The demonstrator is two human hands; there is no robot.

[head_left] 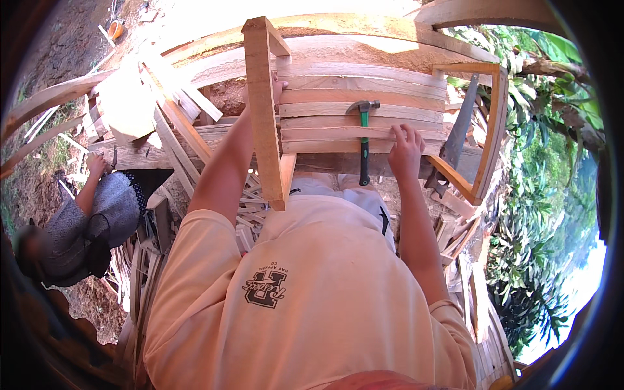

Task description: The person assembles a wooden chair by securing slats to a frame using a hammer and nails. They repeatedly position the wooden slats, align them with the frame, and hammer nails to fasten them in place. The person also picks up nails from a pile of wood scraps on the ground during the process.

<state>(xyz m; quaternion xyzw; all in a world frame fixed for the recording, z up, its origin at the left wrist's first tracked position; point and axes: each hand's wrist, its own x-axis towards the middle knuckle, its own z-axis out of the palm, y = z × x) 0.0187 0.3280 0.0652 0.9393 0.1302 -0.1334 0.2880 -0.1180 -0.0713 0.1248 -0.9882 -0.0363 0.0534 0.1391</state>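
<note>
A slatted wooden frame (pixel 338 110) lies across a workbench in front of me, with several thin slats side by side. A claw hammer (pixel 364 140) with a green and black handle rests on the slats, untouched. My right hand (pixel 406 153) presses its fingers on the nearest slat, just right of the hammer handle. My left hand (pixel 278 88) reaches past the upright wooden leg (pixel 263 110) of the frame and is mostly hidden behind it, touching the far slats.
A hand saw (pixel 455 140) leans inside the frame's right end. Loose planks and offcuts (pixel 162 110) pile up on the left. Another person (pixel 91 221) in grey crouches at the lower left. Green foliage (pixel 546 162) fills the right side.
</note>
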